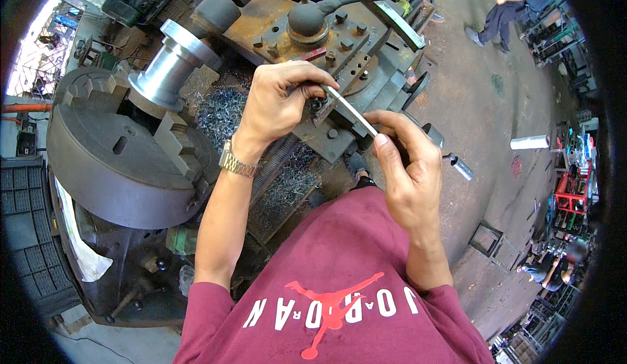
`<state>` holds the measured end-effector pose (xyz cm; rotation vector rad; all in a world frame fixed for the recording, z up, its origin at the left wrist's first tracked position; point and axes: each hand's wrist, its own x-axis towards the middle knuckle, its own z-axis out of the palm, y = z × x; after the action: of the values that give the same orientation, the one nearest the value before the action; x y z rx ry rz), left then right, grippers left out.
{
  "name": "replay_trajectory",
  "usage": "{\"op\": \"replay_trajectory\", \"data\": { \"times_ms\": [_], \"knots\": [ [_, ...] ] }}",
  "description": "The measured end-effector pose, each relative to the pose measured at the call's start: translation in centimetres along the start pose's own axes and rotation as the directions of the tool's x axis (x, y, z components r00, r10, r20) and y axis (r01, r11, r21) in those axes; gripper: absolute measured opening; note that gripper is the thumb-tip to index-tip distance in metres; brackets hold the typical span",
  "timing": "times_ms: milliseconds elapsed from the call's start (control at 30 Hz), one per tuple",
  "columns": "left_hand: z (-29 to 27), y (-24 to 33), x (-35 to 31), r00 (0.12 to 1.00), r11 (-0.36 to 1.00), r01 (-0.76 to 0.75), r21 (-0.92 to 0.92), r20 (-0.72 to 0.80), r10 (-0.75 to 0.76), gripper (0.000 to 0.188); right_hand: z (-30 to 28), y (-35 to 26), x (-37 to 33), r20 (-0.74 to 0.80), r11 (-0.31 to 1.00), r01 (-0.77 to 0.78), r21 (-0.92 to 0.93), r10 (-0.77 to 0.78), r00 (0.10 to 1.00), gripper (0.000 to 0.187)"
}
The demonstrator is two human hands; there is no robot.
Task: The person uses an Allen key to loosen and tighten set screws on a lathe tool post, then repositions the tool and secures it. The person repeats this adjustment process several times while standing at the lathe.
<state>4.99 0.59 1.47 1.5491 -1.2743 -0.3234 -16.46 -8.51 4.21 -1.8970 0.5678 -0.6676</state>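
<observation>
A thin, straight, pale metal bar (353, 112) is held slantwise in front of my chest, between both hands. My left hand (279, 95) pinches its upper left end between thumb and fingers; a metal-band watch (236, 161) is on that wrist. Thumb and forefinger of my right hand (413, 171) close on the bar's lower right end. Beneath and beyond the bar is a lathe's tool post (312, 27) with bolts and a ball-ended lever. On the left, a big dark chuck (124, 168) grips a shiny flanged metal workpiece (163, 71) in its jaws.
Curly metal chips (225, 112) lie below the workpiece. A white cloth (83, 249) drapes over the headstock. On the floor (450, 76) to the right are a silvery cylinder (530, 142) and a square metal frame (486, 238). Another person (516, 11) sits at the far right.
</observation>
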Motion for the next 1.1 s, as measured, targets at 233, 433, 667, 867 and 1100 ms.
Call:
{"op": "replay_trajectory", "data": {
  "times_ms": [233,433,667,867,1100],
  "knots": [
    [0.2,-1.0,-0.2,0.996,0.995,-0.082,0.06,-0.013,0.083,0.022,1.3,-0.8,0.3,-0.063,0.988,0.052,-0.142,-0.061,0.996,0.018],
    [0.3,-1.6,-0.3,0.974,0.974,-0.225,0.041,-0.023,0.226,0.027,2.3,-1.0,-0.8,-0.034,0.989,0.065,-0.134,-0.07,0.997,0.019],
    [0.8,-1.4,-0.8,0.991,0.988,-0.121,0.095,-0.044,0.126,0.023,-0.8,2.9,5.4,-0.341,0.981,-0.161,-0.107,0.116,0.933,0.027],
    [0.9,-0.9,-1.0,0.995,0.976,-0.086,0.198,-0.041,0.096,0.039,0.0,6.1,9.7,-0.412,0.974,-0.091,0.207,0.171,0.895,0.031],
    [1.5,1.1,-0.2,0.995,0.975,0.017,0.222,-0.095,0.004,0.028,4.5,8.3,18.3,-0.682,0.909,0.133,0.395,0.194,0.705,0.017]
  ]
}}
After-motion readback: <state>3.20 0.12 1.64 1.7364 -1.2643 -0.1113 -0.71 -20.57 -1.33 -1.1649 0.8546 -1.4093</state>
